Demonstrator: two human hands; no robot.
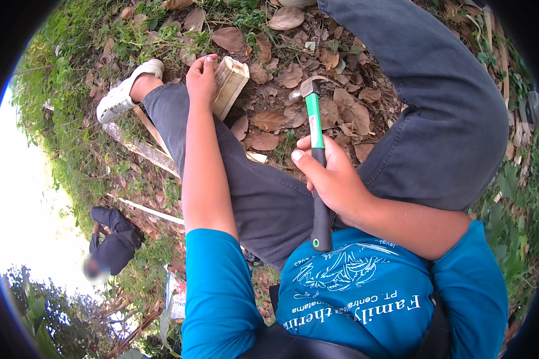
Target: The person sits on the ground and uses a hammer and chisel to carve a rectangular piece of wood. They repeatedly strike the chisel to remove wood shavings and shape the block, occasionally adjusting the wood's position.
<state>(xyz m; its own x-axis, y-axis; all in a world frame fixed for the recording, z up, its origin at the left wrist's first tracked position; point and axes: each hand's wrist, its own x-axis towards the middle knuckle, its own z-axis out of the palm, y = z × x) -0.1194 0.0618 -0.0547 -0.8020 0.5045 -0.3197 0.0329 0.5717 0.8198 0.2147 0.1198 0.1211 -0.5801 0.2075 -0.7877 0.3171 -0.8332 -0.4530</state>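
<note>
My right hand [335, 175] is wrapped round a hammer [315, 122] at the middle of its green and black handle. The hammer's metal head points away from me, above the leaf litter, and the handle's butt reaches back to my shirt. My left hand [202, 81] is stretched out beyond my left leg, its thumb and fingers drawn together; anything between them is too small to make out. Close against its right side is a pale wooden piece [231, 84], tilted, with its squared end upward. The lower part of that wood is hidden behind my leg.
Dry brown leaves [269, 119] and grass cover the ground between my bent legs. Beyond my left leg lie a wooden plank [144, 149] and a thin pale strip [150, 210]. Another person in dark clothes [115, 239] is farther off to the left.
</note>
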